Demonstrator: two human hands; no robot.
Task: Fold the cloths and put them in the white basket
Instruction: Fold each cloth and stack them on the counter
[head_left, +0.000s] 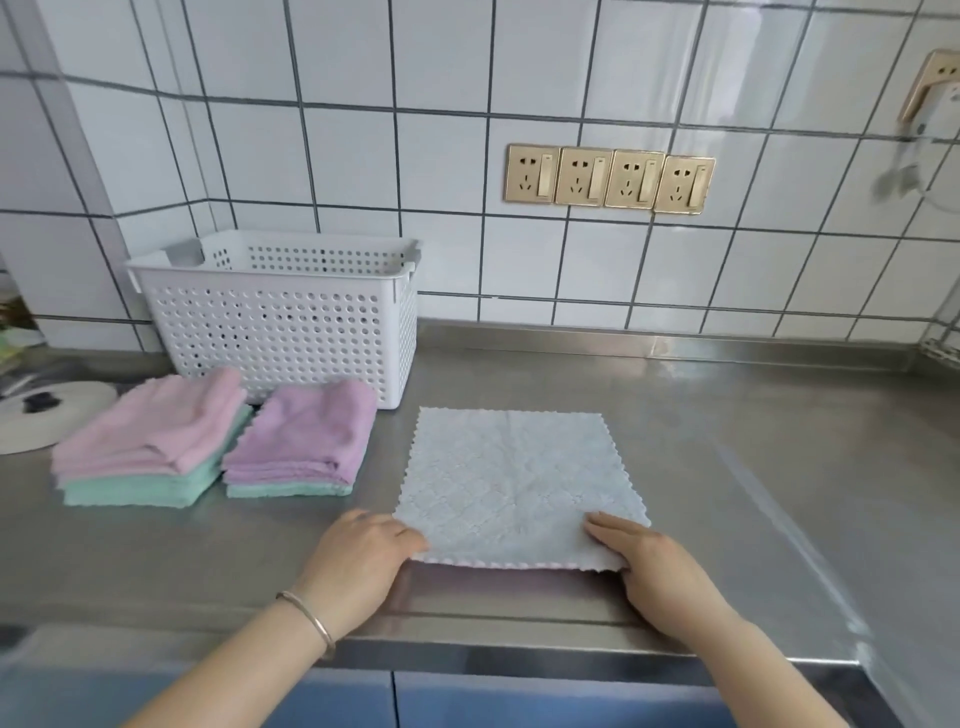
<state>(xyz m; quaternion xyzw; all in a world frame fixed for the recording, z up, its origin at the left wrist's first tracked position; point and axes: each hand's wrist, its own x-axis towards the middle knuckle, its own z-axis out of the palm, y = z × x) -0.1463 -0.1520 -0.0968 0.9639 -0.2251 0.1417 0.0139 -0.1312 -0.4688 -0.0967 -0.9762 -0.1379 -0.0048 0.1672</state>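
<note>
Both hands pinch the near edge of the pale blue cloth (514, 483) at lower centre: left hand (358, 558) and right hand (657, 569) at its corners. It lies unfolded on the worktop (753, 441). Two folded stacks (150, 447) (306, 441) wait at left, outside the white basket (280, 312), seemingly empty.

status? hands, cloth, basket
Both hands, left and right, pinch near corners of the light blue cloth, flat, unfolded. White basket behind folded stacks. Nothing in the way.
</note>
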